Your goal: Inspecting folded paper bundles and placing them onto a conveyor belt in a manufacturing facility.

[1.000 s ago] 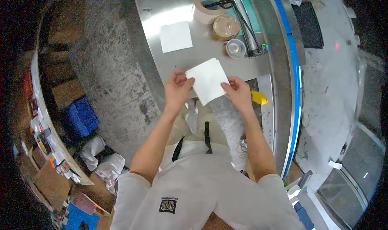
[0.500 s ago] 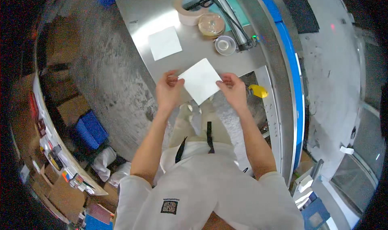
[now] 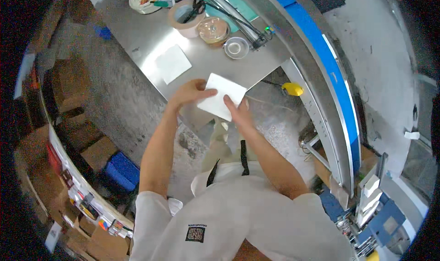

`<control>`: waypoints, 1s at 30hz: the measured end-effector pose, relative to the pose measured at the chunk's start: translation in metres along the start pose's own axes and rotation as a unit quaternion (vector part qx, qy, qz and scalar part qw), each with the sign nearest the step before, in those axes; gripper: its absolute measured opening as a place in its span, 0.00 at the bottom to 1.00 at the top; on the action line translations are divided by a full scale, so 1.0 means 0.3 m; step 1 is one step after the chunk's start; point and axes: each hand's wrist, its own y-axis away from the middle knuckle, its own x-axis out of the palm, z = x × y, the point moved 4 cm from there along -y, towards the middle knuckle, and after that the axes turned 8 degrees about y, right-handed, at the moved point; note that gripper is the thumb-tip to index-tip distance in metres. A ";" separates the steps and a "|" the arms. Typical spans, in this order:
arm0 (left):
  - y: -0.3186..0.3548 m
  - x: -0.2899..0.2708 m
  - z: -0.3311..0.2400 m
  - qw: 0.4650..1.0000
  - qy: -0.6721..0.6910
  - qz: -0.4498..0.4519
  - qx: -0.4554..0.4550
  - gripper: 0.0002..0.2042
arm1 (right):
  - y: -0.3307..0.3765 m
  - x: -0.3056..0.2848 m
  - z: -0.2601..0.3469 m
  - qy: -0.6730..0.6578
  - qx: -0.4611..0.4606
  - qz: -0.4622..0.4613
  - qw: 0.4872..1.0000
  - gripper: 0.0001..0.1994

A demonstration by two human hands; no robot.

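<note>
A white square sheet [image 3: 221,87], flat and paper-like, is held up over the near corner of the metal table. My left hand [image 3: 194,92] grips its left side, thumb on top and fingers behind. At the lower right edge my right hand [image 3: 239,112] pinches it, the thumb on its face and the other fingers mostly hidden underneath. Beyond my left hand, a second white square sheet [image 3: 173,64] lies on the metal tabletop [image 3: 149,45].
On the table are a wide tape roll [image 3: 187,25], black scissors [image 3: 198,5], a clear tape roll [image 3: 214,31], a small clear round cup [image 3: 236,48] and a metal bar [image 3: 229,11]. A yellow-handled object [image 3: 292,89] sits right of the table corner; a blue bin [image 3: 121,170] stands lower left.
My right hand has slid from the sheet's right corner to its lower edge, and my left thumb reaches further over it. The sheet has turned somewhat. My view has shifted.
</note>
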 end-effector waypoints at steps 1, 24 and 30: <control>0.003 0.007 -0.010 1.000 -0.008 0.003 0.004 0.32 | -0.003 -0.008 -0.006 -0.005 -0.003 -0.006 1.000 0.34; 0.464 0.623 -0.866 0.924 0.125 0.119 0.341 0.37 | 0.406 -0.720 0.424 -0.344 -0.077 0.086 0.932 0.38; 0.478 0.647 -0.895 0.918 0.134 0.156 0.338 0.35 | 0.441 -0.754 0.416 -0.359 -0.074 0.069 0.928 0.36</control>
